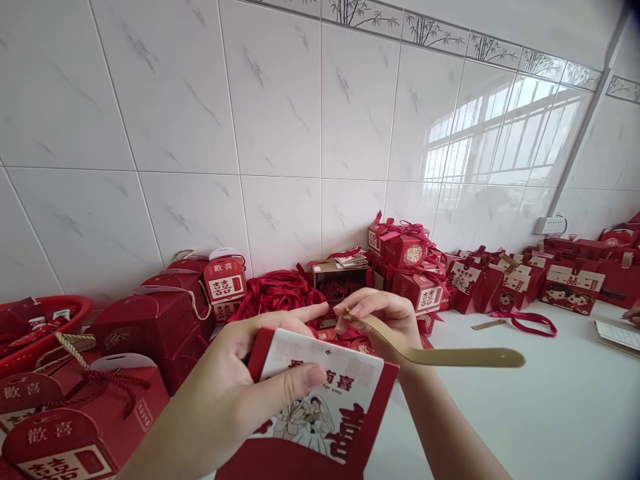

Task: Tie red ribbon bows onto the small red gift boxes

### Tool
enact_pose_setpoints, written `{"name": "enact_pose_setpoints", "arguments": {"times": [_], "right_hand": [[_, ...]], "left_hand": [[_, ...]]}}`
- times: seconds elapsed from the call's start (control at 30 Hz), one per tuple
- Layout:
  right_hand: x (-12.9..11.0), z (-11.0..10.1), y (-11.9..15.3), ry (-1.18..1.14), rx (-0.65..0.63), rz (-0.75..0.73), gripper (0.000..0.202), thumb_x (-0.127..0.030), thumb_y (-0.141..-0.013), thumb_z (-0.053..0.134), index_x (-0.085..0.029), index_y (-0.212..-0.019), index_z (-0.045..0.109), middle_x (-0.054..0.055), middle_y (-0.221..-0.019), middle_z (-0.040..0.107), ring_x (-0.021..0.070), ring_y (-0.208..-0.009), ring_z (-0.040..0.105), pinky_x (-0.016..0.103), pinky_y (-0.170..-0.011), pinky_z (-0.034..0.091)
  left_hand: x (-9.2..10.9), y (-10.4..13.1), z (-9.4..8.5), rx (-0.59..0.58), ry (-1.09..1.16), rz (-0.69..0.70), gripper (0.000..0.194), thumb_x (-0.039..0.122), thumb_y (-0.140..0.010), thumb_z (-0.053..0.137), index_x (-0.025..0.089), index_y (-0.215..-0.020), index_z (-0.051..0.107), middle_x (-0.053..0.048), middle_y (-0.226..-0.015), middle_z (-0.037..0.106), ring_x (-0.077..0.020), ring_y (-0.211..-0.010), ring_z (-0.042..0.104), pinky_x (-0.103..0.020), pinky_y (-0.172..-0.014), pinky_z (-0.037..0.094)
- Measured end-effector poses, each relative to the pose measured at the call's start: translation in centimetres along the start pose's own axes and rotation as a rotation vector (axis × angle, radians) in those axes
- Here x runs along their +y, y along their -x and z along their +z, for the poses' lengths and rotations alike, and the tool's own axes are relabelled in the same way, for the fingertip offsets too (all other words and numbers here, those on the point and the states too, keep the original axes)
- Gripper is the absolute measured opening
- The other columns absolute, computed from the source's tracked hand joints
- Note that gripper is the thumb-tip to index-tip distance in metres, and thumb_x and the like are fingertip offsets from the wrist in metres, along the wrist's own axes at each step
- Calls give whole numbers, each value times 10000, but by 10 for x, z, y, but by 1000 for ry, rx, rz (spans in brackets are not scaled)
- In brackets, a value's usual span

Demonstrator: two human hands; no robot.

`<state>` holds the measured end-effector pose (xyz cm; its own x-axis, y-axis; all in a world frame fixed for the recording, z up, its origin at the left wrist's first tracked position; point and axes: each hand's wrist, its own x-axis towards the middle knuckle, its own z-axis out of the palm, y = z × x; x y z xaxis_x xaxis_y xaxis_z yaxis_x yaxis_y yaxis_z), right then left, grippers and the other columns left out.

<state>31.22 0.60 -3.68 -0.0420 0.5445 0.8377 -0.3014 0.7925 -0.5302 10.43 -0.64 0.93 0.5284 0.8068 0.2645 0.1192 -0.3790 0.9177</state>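
Note:
A red and white card box (320,400) printed with a bridal couple is held in my left hand (270,373), whose thumb lies across its front. Just above the top edge of that box, my right hand (385,317) pinches one end of a gold ribbon (465,357). The ribbon's other end sticks out to the right over the white table. Between the two hands, the fingertips are close together near a small hole at the box's top edge.
Red gift boxes (150,320) and a red basket (80,310) stand at the left. A heap of red ribbons (280,293) lies against the tiled wall. Stacked boxes (405,253), a row of bags (570,290) and a loose red ribbon loop (535,327) are at the right.

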Motion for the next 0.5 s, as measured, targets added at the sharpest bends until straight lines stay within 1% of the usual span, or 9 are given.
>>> {"name": "enact_pose_setpoints", "arguments": {"times": [0.07,0.13,0.23,0.37,0.43,0.5], "right_hand": [[0,0,1,-11,-27,8,148,-190,-802,672,-306,-866,739,28,-894,716,164,-662,692,316,-614,599],[-2,0,2,-10,-45,19,134,-225,-810,669,-313,-876,744,37,-935,724,184,-690,706,339,-639,607],[-2,2,3,-26,-54,20,150,-231,-826,653,-325,-900,742,37,-1001,717,200,-747,716,354,-683,611],[0,1,2,-47,-31,-16,180,-187,-811,667,-331,-887,744,18,-902,721,169,-701,707,313,-650,608],[1,-1,1,-37,-26,-15,177,-191,-813,663,-334,-879,746,18,-861,721,159,-657,697,300,-609,604],[0,-3,1,-16,-24,-12,149,-222,-812,667,-333,-868,749,22,-816,719,151,-601,680,289,-560,593]], "left_hand": [[0,1,1,21,20,-1,195,308,-634,773,260,-818,729,-65,-1280,609,-356,-1019,651,-320,-602,596],[0,1,2,22,61,-7,223,291,-620,783,260,-834,727,-73,-1256,626,-342,-953,680,-327,-595,599],[2,1,5,13,119,-30,247,269,-607,791,253,-845,730,-83,-1250,630,-320,-862,706,-338,-594,603],[4,4,8,80,128,-45,305,265,-570,811,249,-864,731,-95,-1300,591,-296,-795,715,-316,-542,592],[5,6,8,108,125,-58,280,286,-568,811,241,-832,731,-103,-1296,593,-288,-773,716,-307,-525,583],[6,7,9,111,111,-43,224,304,-582,803,236,-781,726,-97,-1275,611,-293,-801,713,-306,-535,579]]}}
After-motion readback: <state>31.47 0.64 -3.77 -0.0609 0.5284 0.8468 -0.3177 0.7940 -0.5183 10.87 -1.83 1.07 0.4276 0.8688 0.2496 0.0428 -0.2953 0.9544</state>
